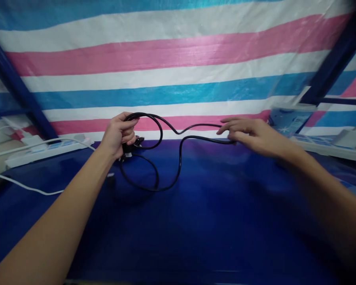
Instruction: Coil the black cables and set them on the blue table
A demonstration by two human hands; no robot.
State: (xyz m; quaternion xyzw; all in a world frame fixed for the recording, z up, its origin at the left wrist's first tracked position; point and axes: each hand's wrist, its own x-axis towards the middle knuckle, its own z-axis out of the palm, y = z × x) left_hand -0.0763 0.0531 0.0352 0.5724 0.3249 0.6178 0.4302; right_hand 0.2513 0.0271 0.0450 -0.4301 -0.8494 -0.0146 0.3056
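Blue tabletop (pixel 213 221); glossy blk cable (pixel 180 160) w/ loose loops, in L fingers (pixel 128 125).

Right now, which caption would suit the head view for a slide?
Left hand holds a looped black cable over a blue tabletop; two strands run across to the right hand.

Left hand (pixel 117 133) curled tight; right (pixel 252 132) seemingly pinching.

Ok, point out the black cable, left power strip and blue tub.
Black cable (pixel 180 160), head view: drooping middle.
Left power strip (pixel 52 151), head view: front middle.
Blue tub (pixel 291 119), head view: front wall.
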